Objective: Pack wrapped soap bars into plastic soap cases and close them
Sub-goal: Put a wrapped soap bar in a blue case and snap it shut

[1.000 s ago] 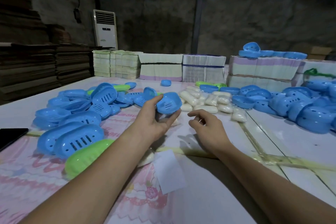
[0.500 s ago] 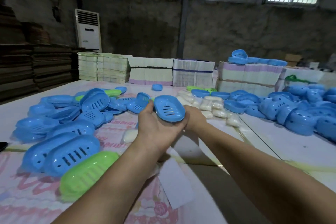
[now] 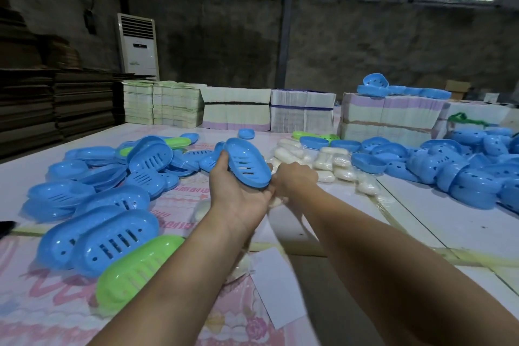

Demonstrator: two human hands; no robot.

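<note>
One blue slotted oval plastic soap case half [image 3: 247,164], gripped in the left hand [image 3: 238,194], had risen off the bench [image 3: 421,222]. The right hand [image 3: 295,181] had closed in beneath it, apparently pinching a pale wrapped soap bar [image 3: 276,201], so loading appeared imminent.

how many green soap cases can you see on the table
3: one nearest, front left; one in the far left blue pile; one behind the soap bars. Others may be buried.

I see a bright blue slotted case [image 3: 247,163] at the centre. Toward nine o'clock lie more blue cases [image 3: 109,199] and a lime-green one [image 3: 134,270]. At one o'clock sit cream-white soap bars [image 3: 331,160]. The table covering [image 3: 179,199] shows pink floral print.
</note>
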